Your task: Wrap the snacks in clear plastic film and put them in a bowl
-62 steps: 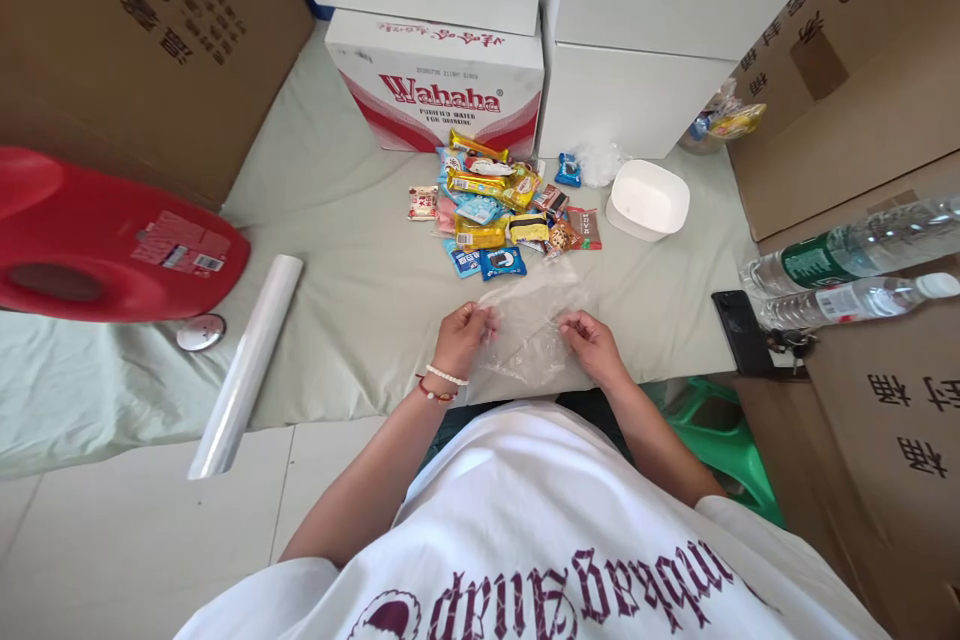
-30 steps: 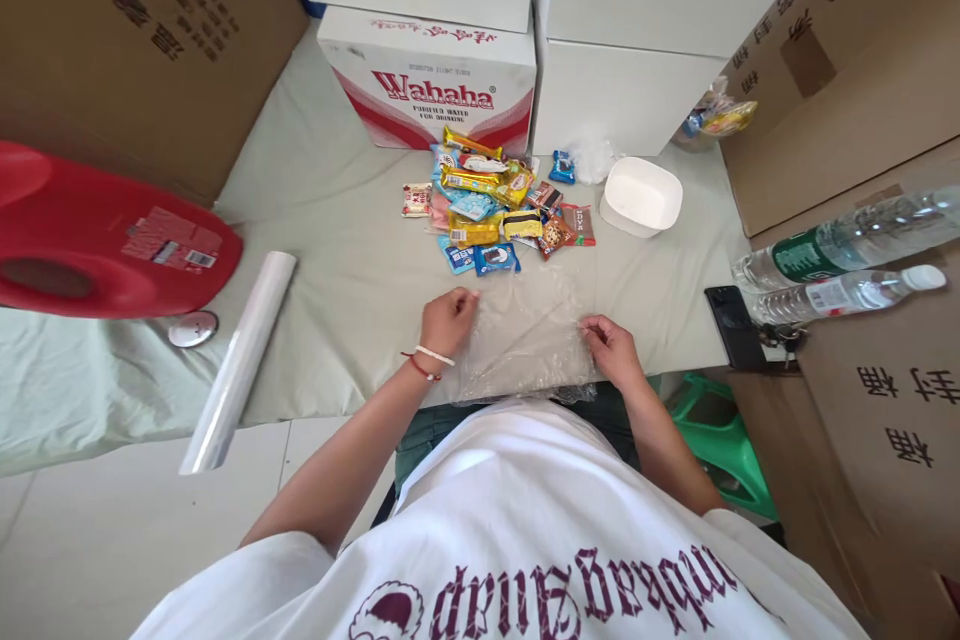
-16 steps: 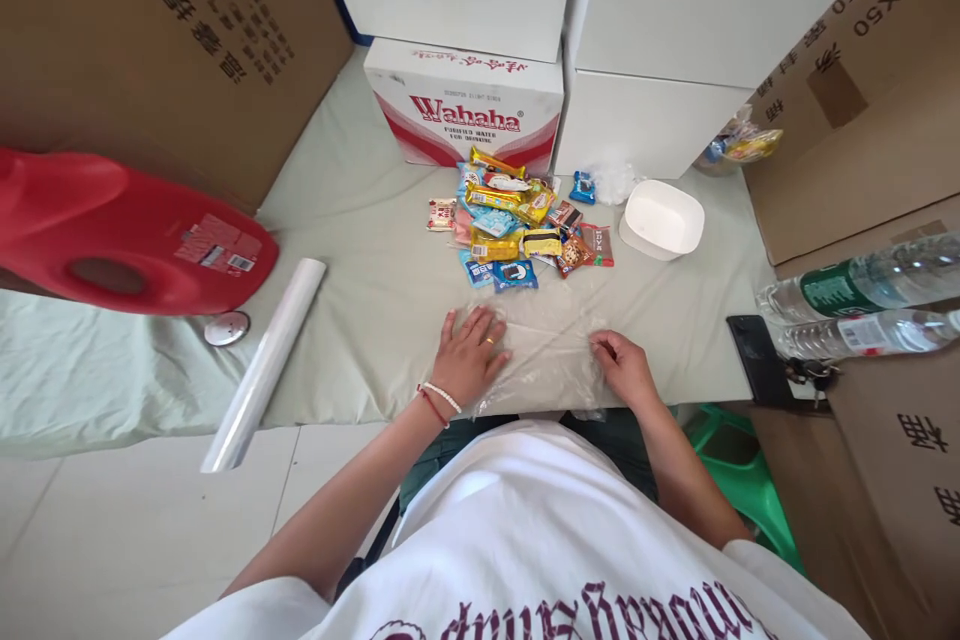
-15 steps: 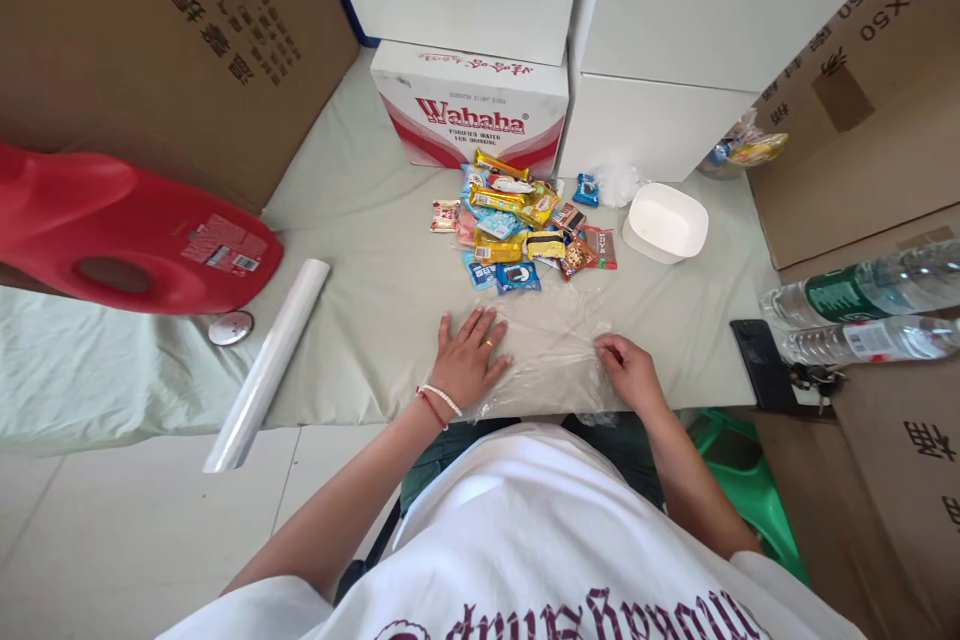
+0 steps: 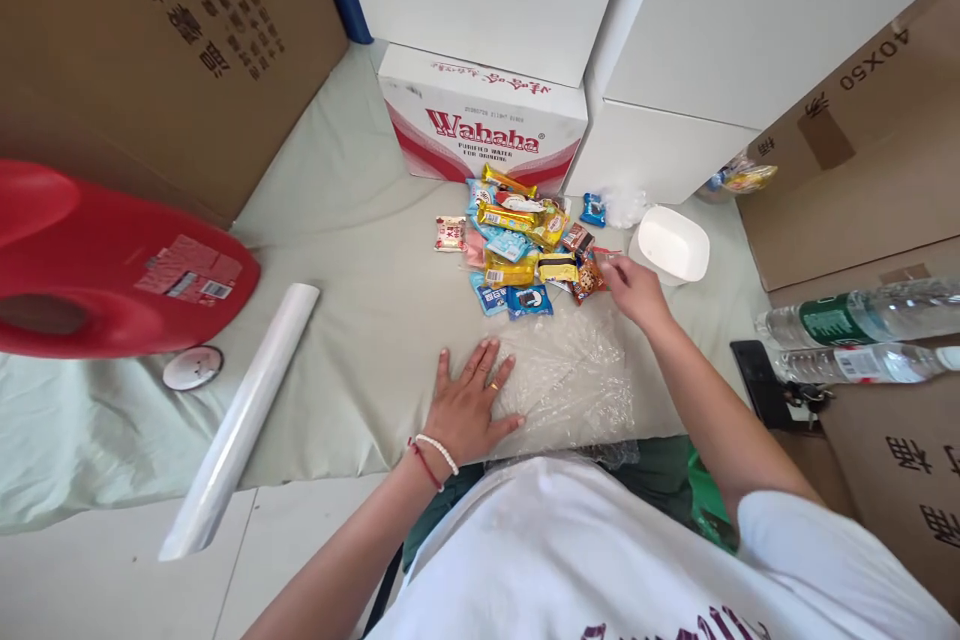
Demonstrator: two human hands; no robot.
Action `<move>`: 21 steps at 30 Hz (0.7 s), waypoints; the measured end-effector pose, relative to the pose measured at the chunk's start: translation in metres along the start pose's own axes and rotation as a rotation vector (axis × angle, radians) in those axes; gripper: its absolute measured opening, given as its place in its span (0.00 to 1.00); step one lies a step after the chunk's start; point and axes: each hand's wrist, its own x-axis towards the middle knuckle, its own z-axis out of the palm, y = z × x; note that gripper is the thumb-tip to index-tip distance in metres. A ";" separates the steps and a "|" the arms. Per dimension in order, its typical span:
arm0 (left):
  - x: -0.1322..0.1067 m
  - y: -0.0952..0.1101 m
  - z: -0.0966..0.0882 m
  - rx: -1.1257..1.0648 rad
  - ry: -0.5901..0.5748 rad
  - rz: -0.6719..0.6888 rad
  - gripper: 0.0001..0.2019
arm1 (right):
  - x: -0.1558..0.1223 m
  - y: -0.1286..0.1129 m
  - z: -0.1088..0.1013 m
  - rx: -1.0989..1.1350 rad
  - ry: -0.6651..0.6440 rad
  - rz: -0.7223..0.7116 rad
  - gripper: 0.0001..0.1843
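Note:
My left hand [image 5: 471, 402] lies flat with fingers spread, pressing the left side of a crinkled sheet of clear plastic film [image 5: 574, 380] on the cloth. My right hand [image 5: 636, 290] is at the right end of a heap of wrapped snacks [image 5: 510, 270]. Its fingers are bent together over a red packet [image 5: 606, 253], covering most of it; whether they grip the packet is hidden. A brown cookie packet [image 5: 587, 280] lies just left of those fingertips. Beyond the right hand stands a white plastic bowl [image 5: 673, 245].
A roll of plastic film [image 5: 244, 415] overhangs the table's front edge at left, near a red jug [image 5: 142, 265] and a round disc [image 5: 193, 367]. A Wahaha carton [image 5: 484, 125] stands behind the snacks. Water bottles [image 5: 862, 310] and a phone [image 5: 757, 385] lie right.
My right hand has left the film's right edge and moved forward to the red packet at the heap's right end. My left hand stays flat on the film. The camera view has shifted.

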 end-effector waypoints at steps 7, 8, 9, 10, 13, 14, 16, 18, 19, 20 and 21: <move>0.000 0.001 -0.005 -0.039 -0.025 -0.017 0.43 | 0.107 -0.093 0.060 -0.330 -0.139 0.131 0.38; 0.000 0.002 -0.005 -0.041 -0.025 -0.019 0.43 | 0.112 -0.097 0.063 -0.339 -0.157 0.145 0.37; 0.000 0.002 -0.005 -0.043 -0.025 -0.021 0.43 | 0.113 -0.098 0.065 -0.334 -0.156 0.158 0.35; 0.001 0.002 -0.005 -0.044 -0.027 -0.021 0.44 | 0.113 -0.096 0.063 -0.314 -0.135 0.170 0.34; 0.001 0.001 -0.004 -0.041 -0.037 -0.015 0.45 | 0.100 -0.073 0.044 -0.172 -0.009 0.138 0.32; 0.001 0.001 -0.004 -0.035 -0.041 -0.014 0.46 | 0.091 -0.063 0.033 -0.100 0.041 0.093 0.33; 0.001 0.001 -0.003 -0.021 -0.053 -0.013 0.47 | 0.064 -0.041 0.010 0.071 0.084 -0.033 0.32; 0.001 0.000 -0.003 -0.005 -0.072 -0.015 0.48 | 0.028 -0.023 -0.009 0.207 0.010 -0.181 0.30; 0.001 0.000 -0.003 0.003 -0.083 -0.017 0.49 | 0.007 -0.016 -0.014 0.238 -0.064 -0.258 0.29; 0.002 0.001 -0.003 0.013 -0.094 -0.019 0.50 | -0.014 -0.011 -0.017 0.241 -0.146 -0.334 0.27; 0.002 0.001 -0.004 0.024 -0.106 -0.022 0.51 | -0.036 -0.007 -0.016 0.223 -0.225 -0.405 0.26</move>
